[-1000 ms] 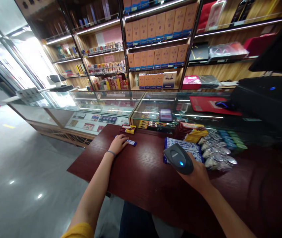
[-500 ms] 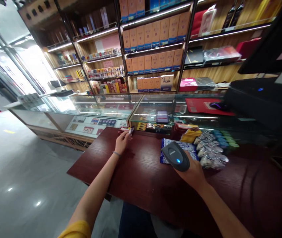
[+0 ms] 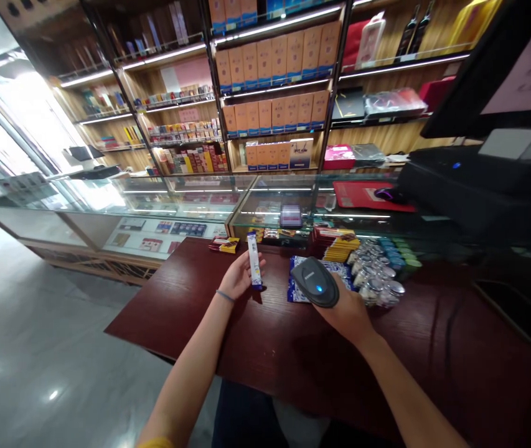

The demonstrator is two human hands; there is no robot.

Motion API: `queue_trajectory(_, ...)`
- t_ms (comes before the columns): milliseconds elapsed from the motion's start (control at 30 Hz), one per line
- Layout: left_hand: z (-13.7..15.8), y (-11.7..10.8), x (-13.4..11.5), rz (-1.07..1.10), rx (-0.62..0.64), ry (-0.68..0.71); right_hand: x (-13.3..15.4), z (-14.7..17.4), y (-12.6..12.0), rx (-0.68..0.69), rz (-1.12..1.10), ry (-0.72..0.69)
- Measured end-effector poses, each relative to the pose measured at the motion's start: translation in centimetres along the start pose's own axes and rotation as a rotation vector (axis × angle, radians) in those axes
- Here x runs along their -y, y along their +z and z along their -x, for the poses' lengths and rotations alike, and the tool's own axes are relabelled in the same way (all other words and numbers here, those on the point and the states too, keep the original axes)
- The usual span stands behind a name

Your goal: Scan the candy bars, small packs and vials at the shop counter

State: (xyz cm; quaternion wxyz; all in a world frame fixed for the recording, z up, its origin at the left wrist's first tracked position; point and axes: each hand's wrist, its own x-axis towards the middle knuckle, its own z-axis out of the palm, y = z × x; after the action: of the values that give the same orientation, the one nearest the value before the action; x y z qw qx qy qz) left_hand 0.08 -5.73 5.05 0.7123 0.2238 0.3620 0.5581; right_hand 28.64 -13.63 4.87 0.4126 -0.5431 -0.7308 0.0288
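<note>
My left hand holds a slim white packet with blue ends upright above the dark red wooden counter, the thumb and fingers around its edges. In my right hand is a black barcode scanner with a lit blue light, its head turned toward the packet. Beneath the scanner lie blue-and-white patterned packets, partly covered by it. Small red and yellow packs rest at the counter's far left, just beyond my left hand.
Right of the scanner stand several small clear jars with silver lids and green-lidded ones. Behind are stacked yellow and red packs and a glass display case. A monitor overhangs the right; a dark flat device lies below.
My left hand has drawn back from the small packs at the far left and turned palm upward, bringing the slim packet toward the scanner. The right hand still holds the scanner over the patterned packets.
</note>
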Motion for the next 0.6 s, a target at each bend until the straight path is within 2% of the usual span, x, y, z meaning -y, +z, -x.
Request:
queue_trajectory(167,0.5,-0.9,-0.1,-0.171,0.119,-0.002,0.5,0.0,-0.2,0.104,-0.028,-0.135)
queue_trajectory(400,1.0,-0.5,-0.5,-0.186,0.187,-0.018,0.4,-0.1,-0.3,0.251,0.027,-0.222)
queue_trajectory(600,1.3,-0.4,-0.4,-0.162,0.235,-0.018,0.6,-0.1,-0.3,0.191,0.015,-0.221)
